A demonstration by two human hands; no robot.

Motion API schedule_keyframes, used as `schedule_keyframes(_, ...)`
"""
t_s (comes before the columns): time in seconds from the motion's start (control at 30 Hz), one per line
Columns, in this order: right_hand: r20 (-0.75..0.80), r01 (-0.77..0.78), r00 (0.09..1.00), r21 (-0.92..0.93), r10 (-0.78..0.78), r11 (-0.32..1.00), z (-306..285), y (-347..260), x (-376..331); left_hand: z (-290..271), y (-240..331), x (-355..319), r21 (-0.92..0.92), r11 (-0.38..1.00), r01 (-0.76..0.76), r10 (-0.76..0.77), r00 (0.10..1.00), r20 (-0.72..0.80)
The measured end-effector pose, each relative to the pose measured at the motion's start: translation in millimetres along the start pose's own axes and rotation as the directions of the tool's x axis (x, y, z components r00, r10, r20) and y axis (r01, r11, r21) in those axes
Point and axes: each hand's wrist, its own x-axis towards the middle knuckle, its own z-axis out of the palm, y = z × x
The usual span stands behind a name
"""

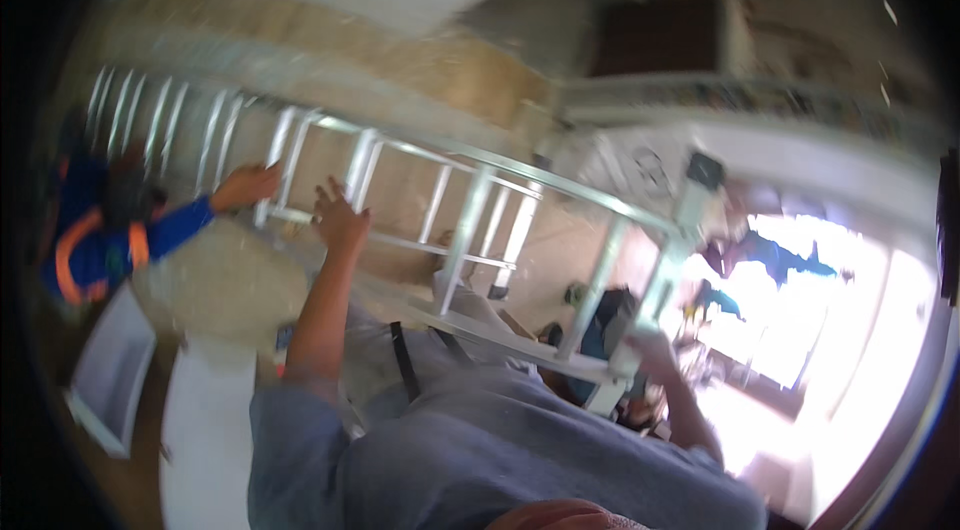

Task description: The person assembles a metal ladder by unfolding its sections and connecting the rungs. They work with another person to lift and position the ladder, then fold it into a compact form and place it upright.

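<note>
A long metal ladder (480,220) stretches across the view, from the far left to close in front of my body at the right. Beside one of its rungs, my left hand (342,218) is raised with the fingers spread, holding nothing. My right hand (652,355) is closed on the ladder's near end at the right, blurred and partly washed out by light. Further left, a co-worker's hand (250,186) is on the ladder; that person wears a blue sleeve (180,232) with orange bands.
At the lower left are a white tray-like box (112,370) and a white panel (208,430). Bright light comes through an opening (790,300) at the right, where blue items hang. A dark brown box-shaped thing (655,35) stands at the top right. Much is motion-blurred.
</note>
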Motion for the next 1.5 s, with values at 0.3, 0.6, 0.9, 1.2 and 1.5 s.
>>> schedule_keyframes(0.3, 0.192, -0.059, 0.981, 0.145, 0.030, 0.988, -55.5, 4.6, -35.8, -161.3, 265.6, -222.1, -0.795, 0.525, -0.305, 0.849, 0.262, 0.459)
schedule_keyframes(0.6, 0.181, 0.167, 0.955, 0.322, -0.234, 0.932, -54.1, -2.0, -77.9, -157.5, 262.9, -239.9, -0.776, 0.596, 0.209, 0.638, 0.463, 0.615)
schedule_keyframes(0.9, -0.077, 0.374, 0.871, 0.744, -0.484, 0.554, -36.1, 29.0, -148.4, -213.5, 265.4, -221.9, -0.814, 0.510, 0.277, 0.705, 0.408, 0.580)
schedule_keyframes(1.2, -0.187, 0.716, 0.528, 0.623, -0.828, 0.316, -11.3, 73.1, -194.0, -259.1, 262.8, -241.4, -0.847, 0.318, 0.425, 0.644, 0.559, 0.522)
schedule_keyframes(1.5, -0.716, 0.932, -0.015, 0.243, -0.698, -0.270, 71.3, 15.9, -165.6, -315.6, 241.4, -244.2, -0.880, 0.348, 0.324, 0.572, 0.670, 0.473)
